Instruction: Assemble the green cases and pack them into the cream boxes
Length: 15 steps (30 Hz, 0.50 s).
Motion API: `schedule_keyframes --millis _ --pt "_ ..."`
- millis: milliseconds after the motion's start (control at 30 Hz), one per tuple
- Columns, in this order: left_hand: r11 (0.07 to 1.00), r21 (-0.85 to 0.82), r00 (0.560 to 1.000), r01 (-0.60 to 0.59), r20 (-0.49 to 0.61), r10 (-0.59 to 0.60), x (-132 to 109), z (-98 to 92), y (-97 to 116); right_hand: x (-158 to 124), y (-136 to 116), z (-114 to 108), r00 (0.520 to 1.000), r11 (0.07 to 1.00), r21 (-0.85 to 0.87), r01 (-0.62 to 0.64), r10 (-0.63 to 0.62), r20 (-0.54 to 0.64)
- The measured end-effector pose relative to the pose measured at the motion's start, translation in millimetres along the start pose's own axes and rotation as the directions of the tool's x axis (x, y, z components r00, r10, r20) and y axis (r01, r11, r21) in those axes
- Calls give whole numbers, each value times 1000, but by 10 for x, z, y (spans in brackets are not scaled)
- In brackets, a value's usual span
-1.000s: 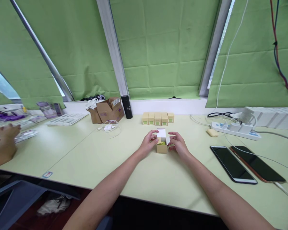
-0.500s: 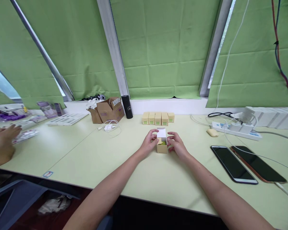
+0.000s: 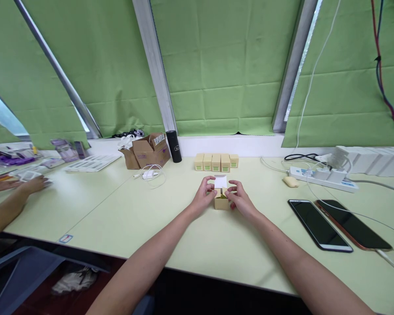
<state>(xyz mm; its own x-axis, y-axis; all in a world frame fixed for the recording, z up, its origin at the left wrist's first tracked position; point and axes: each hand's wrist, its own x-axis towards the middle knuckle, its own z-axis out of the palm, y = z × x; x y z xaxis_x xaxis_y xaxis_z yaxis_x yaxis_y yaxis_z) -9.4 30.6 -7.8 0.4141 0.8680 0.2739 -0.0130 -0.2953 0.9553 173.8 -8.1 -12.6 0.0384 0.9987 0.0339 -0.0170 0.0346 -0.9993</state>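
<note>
A small tan cardboard box (image 3: 221, 204) stands on the table in front of me. Its lid is up at the back, showing a white inner face, and something green shows inside. My left hand (image 3: 204, 194) grips the box's left side, its thumb on the left side flap. From the right, my right hand (image 3: 241, 197) holds the right side flap, thumb over the opening and fingers against the outer wall. Both side flaps are folded inward over the green content, leaving only a little of it visible.
Several similar tan boxes (image 3: 216, 162) stand in a row behind. Two phones (image 3: 320, 225), a power strip (image 3: 323, 178) and a pale earbud case (image 3: 291, 181) lie right. A brown carton (image 3: 152, 151), a black bottle (image 3: 174, 146) and a white charger (image 3: 148, 174) sit left; a co-worker's hands (image 3: 34, 184) are farther left.
My right thumb has moved left onto the box, and the right side flap is now folded inward. The co-worker's hands have shifted and now handle something white.
</note>
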Motion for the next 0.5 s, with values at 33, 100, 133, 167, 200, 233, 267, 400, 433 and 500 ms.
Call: schedule_keyframes --millis 33,100,133,167,200,233,267,400,433,500 --pt "1000 1 1000 1 -2 -1 -3 -1 1 0 2 0 1000 1000 -3 1 -1 -1" --pt "1000 -3 1000 2 -2 -2 -9 0 1 4 9 0 1000 1000 -10 2 -2 -3" --pt "1000 -8 1000 2 1 -2 -11 1 -1 7 11 -1 1000 1000 -14 2 -2 -3" --pt "1000 -12 1000 3 3 -3 -11 2 -5 10 14 -2 1000 1000 -21 1 -1 -1" --pt "1000 -12 1000 3 0 -3 -10 3 -10 13 16 -4 1000 1000 -29 -1 1 3" --pt "1000 -9 1000 3 -6 -3 -7 4 -16 17 18 -6 1000 999 -40 -3 3 8" --pt "1000 -2 1000 4 -14 -4 -3 5 -24 19 20 -8 1000 999 -51 -2 3 11" --pt "999 34 999 4 -36 -3 9 6 -53 24 34 -12 1000 997 -83 9 -7 21" --pt "999 38 999 4 -33 -2 9 5 -56 23 36 -11 1000 996 -85 11 -10 21" --pt "999 47 1000 2 -27 -1 6 4 -57 22 37 -7 1000 996 -92 15 -13 21"
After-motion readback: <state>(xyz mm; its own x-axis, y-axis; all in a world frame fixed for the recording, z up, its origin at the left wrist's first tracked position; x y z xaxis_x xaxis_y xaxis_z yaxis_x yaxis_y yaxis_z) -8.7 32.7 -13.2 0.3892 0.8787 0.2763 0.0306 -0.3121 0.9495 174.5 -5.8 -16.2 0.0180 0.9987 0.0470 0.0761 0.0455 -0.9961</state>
